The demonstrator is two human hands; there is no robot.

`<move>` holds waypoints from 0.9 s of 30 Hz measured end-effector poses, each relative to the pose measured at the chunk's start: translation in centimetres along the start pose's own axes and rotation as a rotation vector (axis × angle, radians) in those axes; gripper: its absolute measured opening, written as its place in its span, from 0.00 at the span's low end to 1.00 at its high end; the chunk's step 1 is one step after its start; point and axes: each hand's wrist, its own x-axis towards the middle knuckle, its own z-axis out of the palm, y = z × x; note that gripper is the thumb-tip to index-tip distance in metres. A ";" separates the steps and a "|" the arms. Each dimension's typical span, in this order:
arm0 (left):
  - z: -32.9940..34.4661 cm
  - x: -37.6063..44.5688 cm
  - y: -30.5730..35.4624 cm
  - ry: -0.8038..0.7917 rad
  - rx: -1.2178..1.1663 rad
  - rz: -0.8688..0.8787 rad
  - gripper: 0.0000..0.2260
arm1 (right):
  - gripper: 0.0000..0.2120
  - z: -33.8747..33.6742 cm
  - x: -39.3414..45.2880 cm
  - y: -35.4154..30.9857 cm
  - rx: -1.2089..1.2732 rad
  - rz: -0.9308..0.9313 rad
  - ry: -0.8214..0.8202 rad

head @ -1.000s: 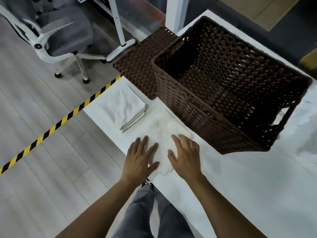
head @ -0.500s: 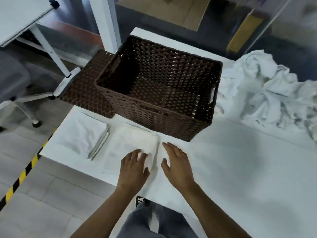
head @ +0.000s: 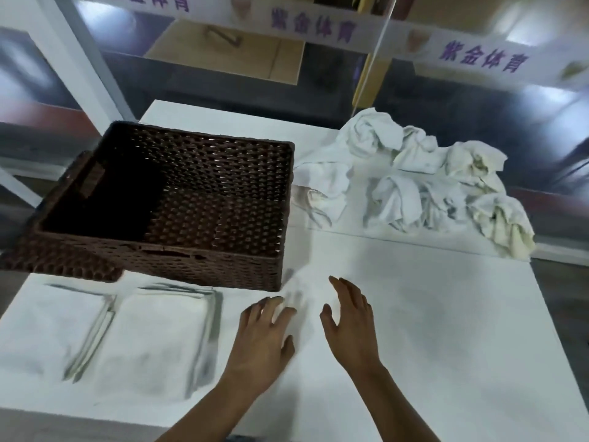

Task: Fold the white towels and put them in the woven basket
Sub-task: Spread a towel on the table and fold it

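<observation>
Head view first and only: I am seeing two folded square white towels [head: 149, 342] lying side by side on the white table [head: 446, 330], just in front of the dark brown woven basket [head: 178, 250], which is holding nothing. A heap of crumpled white towels [head: 414, 183] is waiting beyond it. My left hand [head: 264, 339] and right hand [head: 350, 327] are hovering with fingers spread, gripping nothing. I am judging most of the folding, and all the loading, as undone.
</observation>
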 end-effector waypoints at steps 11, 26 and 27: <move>4.5 14.9 6.2 0.108 0.025 -0.146 0.22 | 0.26 -3.3 16.4 10.2 0.019 -0.148 -0.034; 7.9 39.0 -0.1 0.133 0.273 -0.335 0.33 | 0.26 0.7 35.1 13.2 -0.143 -0.392 -0.069; 8.1 39.6 -0.6 0.116 0.287 -0.344 0.31 | 0.26 0.8 35.2 13.5 -0.140 -0.393 -0.072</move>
